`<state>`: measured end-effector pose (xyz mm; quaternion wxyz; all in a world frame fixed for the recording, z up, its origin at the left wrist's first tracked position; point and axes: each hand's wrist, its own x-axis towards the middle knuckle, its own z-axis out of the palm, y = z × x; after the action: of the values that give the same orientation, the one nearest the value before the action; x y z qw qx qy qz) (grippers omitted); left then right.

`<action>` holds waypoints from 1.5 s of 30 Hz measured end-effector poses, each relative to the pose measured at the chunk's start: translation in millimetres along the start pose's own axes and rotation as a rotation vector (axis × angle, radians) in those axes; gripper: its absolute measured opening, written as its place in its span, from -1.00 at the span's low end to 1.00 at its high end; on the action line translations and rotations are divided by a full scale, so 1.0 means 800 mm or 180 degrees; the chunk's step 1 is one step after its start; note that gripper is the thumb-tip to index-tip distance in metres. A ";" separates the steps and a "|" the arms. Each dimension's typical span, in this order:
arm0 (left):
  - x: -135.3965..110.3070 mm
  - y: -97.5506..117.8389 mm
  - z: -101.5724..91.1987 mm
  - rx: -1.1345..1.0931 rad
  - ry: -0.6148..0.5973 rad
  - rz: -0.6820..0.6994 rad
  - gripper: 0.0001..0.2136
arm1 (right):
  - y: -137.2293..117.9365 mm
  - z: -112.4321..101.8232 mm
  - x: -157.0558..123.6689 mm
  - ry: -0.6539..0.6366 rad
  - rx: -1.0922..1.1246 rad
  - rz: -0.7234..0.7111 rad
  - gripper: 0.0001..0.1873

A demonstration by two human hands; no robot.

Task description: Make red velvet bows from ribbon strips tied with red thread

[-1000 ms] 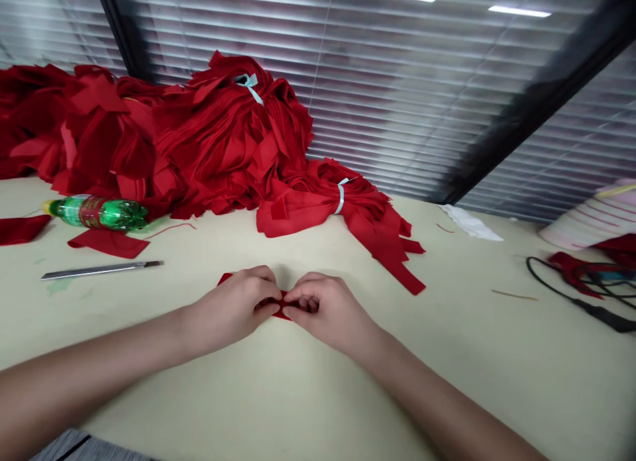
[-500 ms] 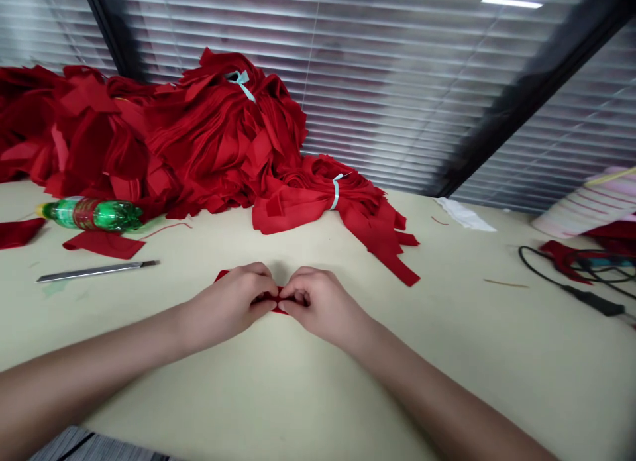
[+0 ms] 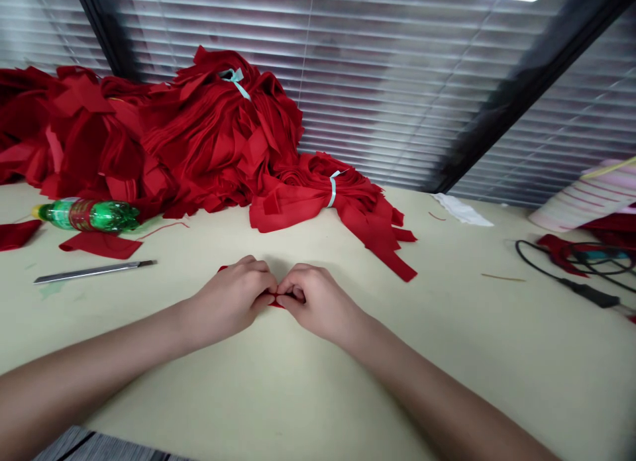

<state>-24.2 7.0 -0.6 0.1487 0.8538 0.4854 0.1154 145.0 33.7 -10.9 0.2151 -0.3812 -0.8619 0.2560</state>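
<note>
A small piece of red fabric (image 3: 277, 305) lies on the pale table, mostly covered by my hands. My left hand (image 3: 237, 294) pinches it from the left, fingertips curled down onto the cloth. From the right, my right hand (image 3: 317, 301) grips the same piece between thumb and fingers. The fingertips of both hands almost meet over it. A corner of red cloth (image 3: 222, 269) pokes out behind my left hand. How the fabric is folded under the fingers is hidden.
Red fabric bundles (image 3: 228, 130) and a smaller tied bundle (image 3: 338, 189) lie along the back. Left are a green bottle (image 3: 89, 214), a red strip (image 3: 102, 244) and a metal cutter (image 3: 94, 272). A black-handled corded tool (image 3: 589, 293) and white scrap (image 3: 462, 209) lie right.
Both hands stay pinched on the red fabric, and slightly less of it shows between and behind them. The whole view has shifted a little.
</note>
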 end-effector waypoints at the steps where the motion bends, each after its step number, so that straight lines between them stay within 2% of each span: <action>1: 0.000 0.000 0.000 0.0068 0.0003 0.0035 -0.83 | 0.000 0.000 0.000 -0.0014 -0.0016 -0.0005 -0.84; 7: 0.004 0.000 -0.002 0.0089 -0.0050 0.0163 -0.82 | 0.002 0.000 0.000 -0.0155 -0.0128 -0.0001 -0.86; 13: 0.008 -0.018 -0.018 -0.0270 -0.0379 0.0526 -0.86 | 0.001 -0.002 -0.001 -0.0272 -0.0143 -0.0005 -0.87; 17: 0.005 -0.031 -0.029 -0.0486 -0.0540 0.0415 -0.88 | 0.003 0.001 -0.003 -0.0229 -0.0155 0.0075 -0.90; 21: 0.004 -0.033 -0.031 -0.0217 -0.0433 0.0519 -0.89 | 0.005 0.001 -0.003 -0.0227 -0.0165 0.0077 -0.91; 25: 0.006 -0.029 -0.034 0.0143 -0.0524 0.0612 -0.88 | 0.005 -0.002 0.000 -0.0297 -0.0163 -0.0120 -0.88; 31: 0.009 -0.036 -0.045 0.0101 -0.0749 0.0367 -0.85 | 0.007 -0.004 -0.001 -0.0333 -0.0278 -0.0200 -0.90; 45: -0.005 -0.059 -0.073 0.0191 -0.0988 -0.0701 -0.88 | 0.011 0.000 -0.002 -0.0301 -0.0235 -0.0150 -0.92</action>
<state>-83.7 35.1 36.2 0.2080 0.8072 0.5503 -0.0491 150.5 37.3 -16.3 0.1659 -0.3559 -0.8887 0.2366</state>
